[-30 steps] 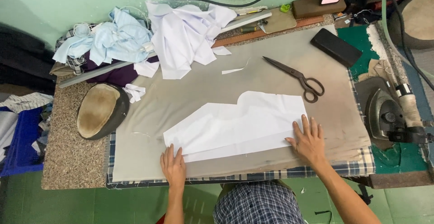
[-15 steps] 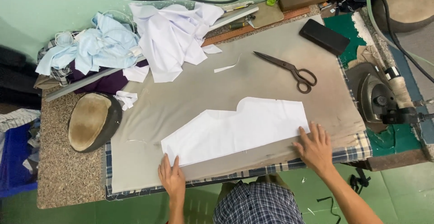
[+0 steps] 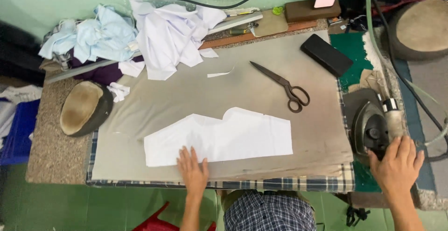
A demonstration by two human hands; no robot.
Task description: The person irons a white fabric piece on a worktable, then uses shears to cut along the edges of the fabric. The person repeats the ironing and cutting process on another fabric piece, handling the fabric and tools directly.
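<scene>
Since the earlier frame the right hand (image 3: 396, 164) has been lifted off the right end of the white cut fabric piece (image 3: 219, 136) and carried out to the dark flat iron (image 3: 371, 127) standing at the right edge of the pressing table (image 3: 224, 184); its fingers are spread and curled toward the iron's near end, and whether a grip has been closed on the handle cannot be told. The left hand (image 3: 192, 170) is laid open and flat, fingertips on the lower edge of the fabric piece, which is spread smooth on the grey pressing cloth (image 3: 186, 95) near the front of the table. The step is judged to be the fetching of the iron while the piece is kept pinned. It would be done well if the piece were held flat without being dragged, the handle taken fully before any lift, and the cord (image 3: 420, 100) trailing to the right kept free. The scissors (image 3: 283, 85) lie well apart beyond the piece, and the pile of pale shirts (image 3: 154, 35) is heaped at the far left.
</scene>
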